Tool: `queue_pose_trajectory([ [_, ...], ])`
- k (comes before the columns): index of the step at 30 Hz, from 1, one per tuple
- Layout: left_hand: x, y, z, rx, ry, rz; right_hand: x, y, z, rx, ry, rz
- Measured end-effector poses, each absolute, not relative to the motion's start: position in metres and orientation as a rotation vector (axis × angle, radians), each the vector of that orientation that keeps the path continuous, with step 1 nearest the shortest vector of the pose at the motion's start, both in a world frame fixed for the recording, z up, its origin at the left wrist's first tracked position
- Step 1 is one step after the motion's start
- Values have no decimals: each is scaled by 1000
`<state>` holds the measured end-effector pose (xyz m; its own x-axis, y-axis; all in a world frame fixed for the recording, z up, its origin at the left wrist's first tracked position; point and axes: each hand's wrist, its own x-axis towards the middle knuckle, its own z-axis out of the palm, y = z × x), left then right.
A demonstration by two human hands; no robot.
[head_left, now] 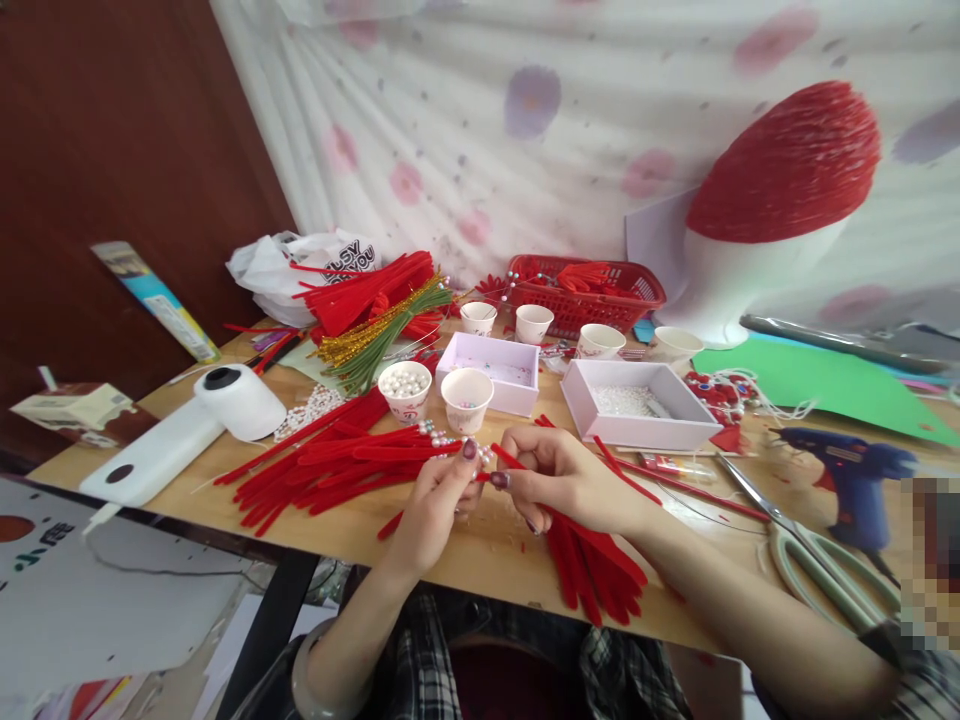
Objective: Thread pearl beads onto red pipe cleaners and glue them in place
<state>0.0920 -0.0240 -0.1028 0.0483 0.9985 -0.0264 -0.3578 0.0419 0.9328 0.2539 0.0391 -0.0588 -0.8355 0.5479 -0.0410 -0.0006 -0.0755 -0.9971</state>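
My left hand (439, 505) and my right hand (559, 480) meet above the table's front part. Both are closed in a pinch, with a short piece of red pipe cleaner (485, 477) running between the fingertips. Pearly beads (484, 455) show right behind my left thumb; whether they are attached to the piece I cannot tell. Red pipe cleaners (322, 465) lie in a loose pile left of my left hand. Another bundle of red pipe cleaners (589, 570) fans out beneath my right hand. Just behind the hands stands a paper cup (466, 402) with small beads.
Behind are a cup of white beads (406, 392), lilac trays (645, 430) and a red basket (585, 318). Scissors (806, 555) and a blue glue gun (847, 475) lie at right. A white handheld device (180, 440) is at left, a red-covered foam head (765, 220) at back right.
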Motion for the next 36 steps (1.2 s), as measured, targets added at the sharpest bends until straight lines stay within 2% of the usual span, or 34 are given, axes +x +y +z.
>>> queue_pose_trajectory([
  [20, 97, -20, -97, 917, 1084, 1356, 248, 36, -66, -545, -1889, 1826],
  [28, 93, -23, -102, 1016, 1283, 1527, 247, 39, -71, -592, -1886, 1805],
  [36, 93, -23, -99, 1185, 1267, 1381, 246, 43, -77, -477, -1873, 1741],
])
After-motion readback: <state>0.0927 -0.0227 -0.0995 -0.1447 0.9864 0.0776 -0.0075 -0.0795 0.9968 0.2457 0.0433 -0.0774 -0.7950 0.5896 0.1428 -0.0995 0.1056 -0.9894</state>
